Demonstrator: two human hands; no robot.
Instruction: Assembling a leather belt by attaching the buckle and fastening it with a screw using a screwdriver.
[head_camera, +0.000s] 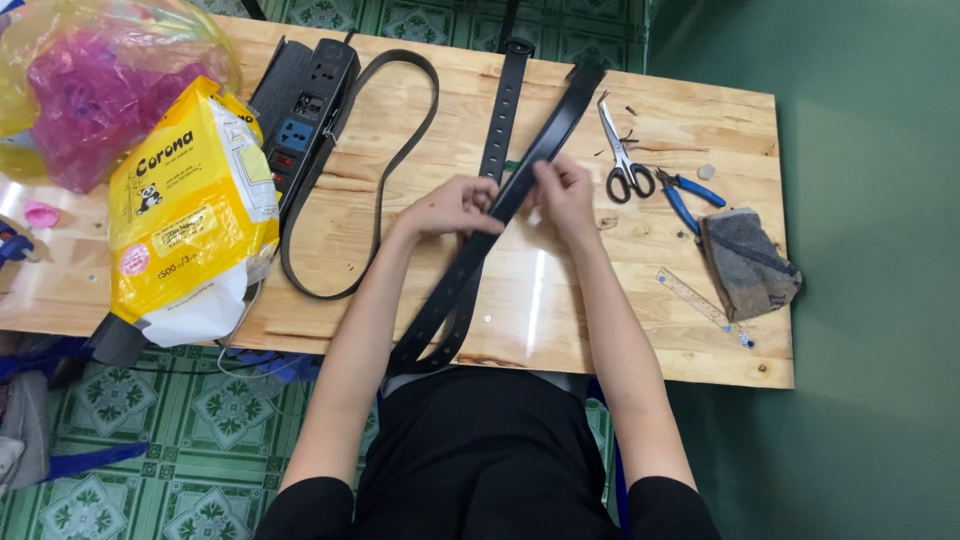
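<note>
1. At the middle of the wooden bench (700, 360), the left hand (452, 207) and the right hand (565, 192) close from either side on one black punched belt strap (470, 270), pinching it between thumb and fingertips; both hands hold the strap and nothing else.
2. The strap's long axis runs on a diagonal, from the near edge of the bench, left of centre, up to the far right, where its end lies just left of the scissors (622, 160). The pinch sits about midway along it, so strap runs free on both sides of the hands.
3. The hands are close together, almost touching across the strap: the left hand on its left edge and slightly nearer, the right hand on its right edge and slightly farther. Neither is clearly closer to the strap; both touch it.
4. A second punched strap (497, 120) lies almost straight near-to-far, passing under the hands and meeting the held one at the near edge. I cannot tell whether the two are joined there.
5. A third strap, bent into a long loop (385, 180), lies to the left, apart from the hands.
6. Count: three black strap lengths, one pair of scissors, one pair of blue-handled pliers (690, 195), one clear ruler (700, 303), one grey pouch (745, 262), all right of the hands.
7. To the left: one black power strip (305, 100), one yellow-and-white packet (190, 215), one clear bag of pink stuff (95, 85).
</note>
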